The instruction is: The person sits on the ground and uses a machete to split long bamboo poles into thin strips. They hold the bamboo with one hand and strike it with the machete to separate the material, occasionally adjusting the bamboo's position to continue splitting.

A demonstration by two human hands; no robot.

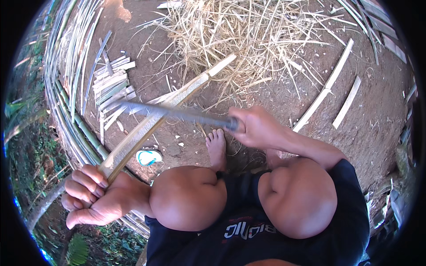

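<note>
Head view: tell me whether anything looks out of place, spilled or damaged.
One thing: what looks like a sandal lies unworn on the dirt, left of the bare foot, unlike the cut strips and shavings around it. Nothing looks clearly damaged.

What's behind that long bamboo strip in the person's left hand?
Brown soil shows along both sides of the bamboo strip, and pale shavings around its far end. Whatever the strip directly covers can't be seen.
</note>
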